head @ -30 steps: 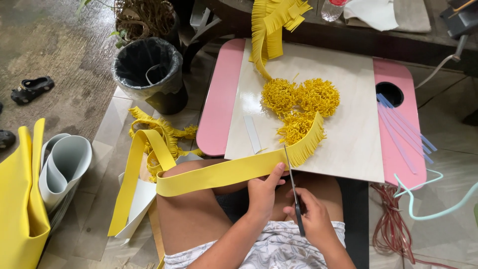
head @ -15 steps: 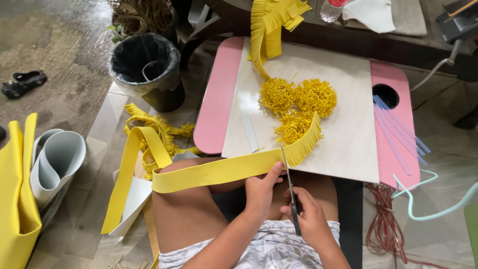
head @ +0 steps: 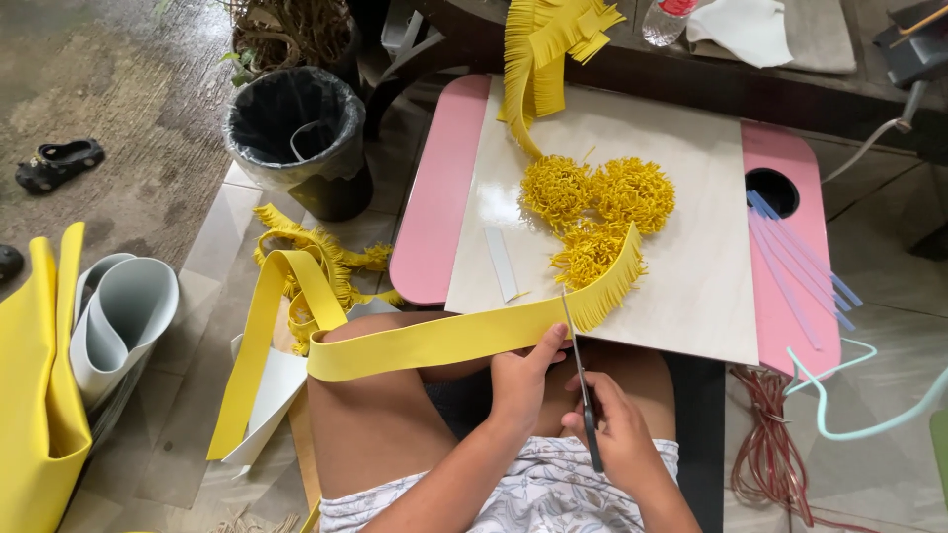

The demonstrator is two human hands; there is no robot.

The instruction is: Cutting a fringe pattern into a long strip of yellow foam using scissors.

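A long yellow foam strip is held across the person's lap, running from the floor at the left up to the near edge of the light board that lies on the pink table. The left hand is closed on the strip near its cut end, with the thumb pressed on top and the fingers tucked beneath, so the strip is pinched. The right hand is wrapped around the dark handles of the scissors, just to the right of the left hand and nearly touching it. The scissor blades are pointed away from the person, and their tip is set into the strip's near edge, where the plain band gives way to a cut fringe. The fringed end is curled upward on the board, just beside three yellow foam pom-poms grouped near the board's middle. A further fringed yellow strip is draped over the far edge of the table. A white slip is seen on the board to the left of the pom-poms. Pale blue and pink sticks lie on the table's right side, near a round hole. A black-lined bin stands on the floor to the far left, and rolled foam sheets lie at the left.
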